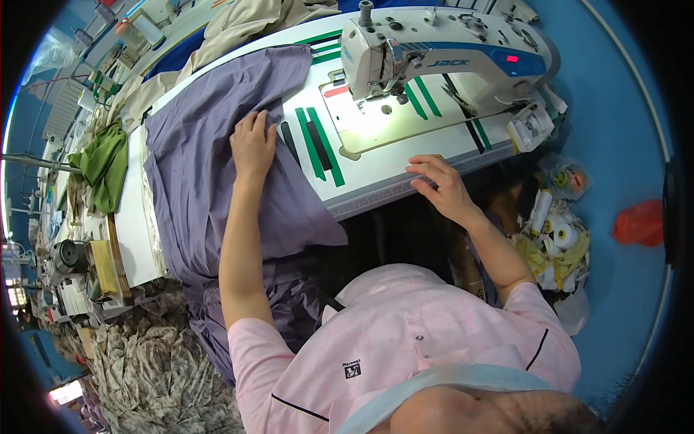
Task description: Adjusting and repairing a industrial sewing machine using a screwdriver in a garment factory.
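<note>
My left hand (253, 143) lies palm down on a large piece of purple cloth (195, 137), its fingers loosely apart. The cloth is spread wrinkled over the left of the white sewing table (394, 170) and hangs off the near edge. My right hand (442, 186) is at the table's front edge, by the printed ruler strip (369, 202). Its fingers are slightly bent and apart, with nothing seen in them. Beyond it stands a white and blue sewing machine (441, 61), its lamp lighting the metal needle plate (369, 134). Glare hides the needle area.
Green and black strips (312, 145) mark the tabletop. Dark snips (458, 98) and a small white box (531, 129) are near the machine. Thread cones (564, 235) sit in a bag at right. Green cloth (108, 166) and a patterned fabric heap (159, 362) are at left.
</note>
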`<state>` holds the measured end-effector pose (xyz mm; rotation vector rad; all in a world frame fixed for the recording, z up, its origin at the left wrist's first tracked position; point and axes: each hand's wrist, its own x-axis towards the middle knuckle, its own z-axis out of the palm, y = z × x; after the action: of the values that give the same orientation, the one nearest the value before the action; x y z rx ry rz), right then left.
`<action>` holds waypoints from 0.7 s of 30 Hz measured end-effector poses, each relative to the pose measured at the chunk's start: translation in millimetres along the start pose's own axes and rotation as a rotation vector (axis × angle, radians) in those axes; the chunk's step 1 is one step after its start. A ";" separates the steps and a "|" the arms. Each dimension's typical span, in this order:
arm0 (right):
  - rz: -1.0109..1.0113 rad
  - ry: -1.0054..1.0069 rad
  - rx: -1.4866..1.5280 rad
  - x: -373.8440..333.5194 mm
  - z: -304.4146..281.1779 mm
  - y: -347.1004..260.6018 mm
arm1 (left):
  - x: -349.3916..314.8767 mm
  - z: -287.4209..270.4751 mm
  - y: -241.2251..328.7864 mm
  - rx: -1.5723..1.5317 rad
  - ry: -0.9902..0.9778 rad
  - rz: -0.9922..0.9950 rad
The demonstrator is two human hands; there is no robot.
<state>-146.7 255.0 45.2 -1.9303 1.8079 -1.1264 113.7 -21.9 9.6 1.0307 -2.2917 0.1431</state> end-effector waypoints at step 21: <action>0.854 0.701 0.215 73.9 -384.1 263.5 | 74.9 -45.4 181.5 -0.791 0.242 0.049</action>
<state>-606.2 254.5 151.6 -0.4876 2.3272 -1.6239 -30.7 70.4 115.7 0.5047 -1.8773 -0.5498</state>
